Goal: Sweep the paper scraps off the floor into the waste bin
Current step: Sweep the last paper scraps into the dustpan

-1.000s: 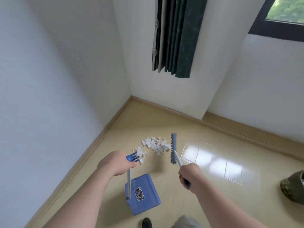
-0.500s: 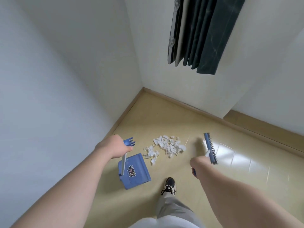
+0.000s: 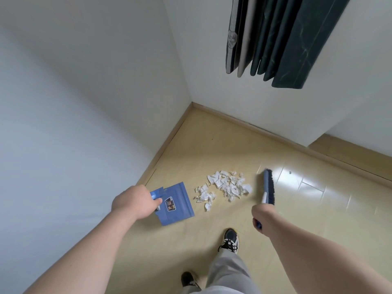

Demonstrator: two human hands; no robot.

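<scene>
Dustpan (image 3: 178,206) has swung round to the left of the paper scraps (image 3: 227,187), with the broom (image 3: 269,188) on their right: the sweep seems about to begin.
Head view: left hand (image 3: 133,201) grips the pan's handle and right hand (image 3: 262,213) grips the broom's. The scraps lie on the floor (image 3: 212,236) between them, touching neither. The pan's lip likely needs to sit flat by the pile. One pan, one broom, one loose pile of uncountable pieces; no waste bin in sight.

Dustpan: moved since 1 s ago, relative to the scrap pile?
Yes. The dustpan, gripped by the left hand, went from the near side of the paper scraps to their left, toward the left wall's baseboard.
</scene>
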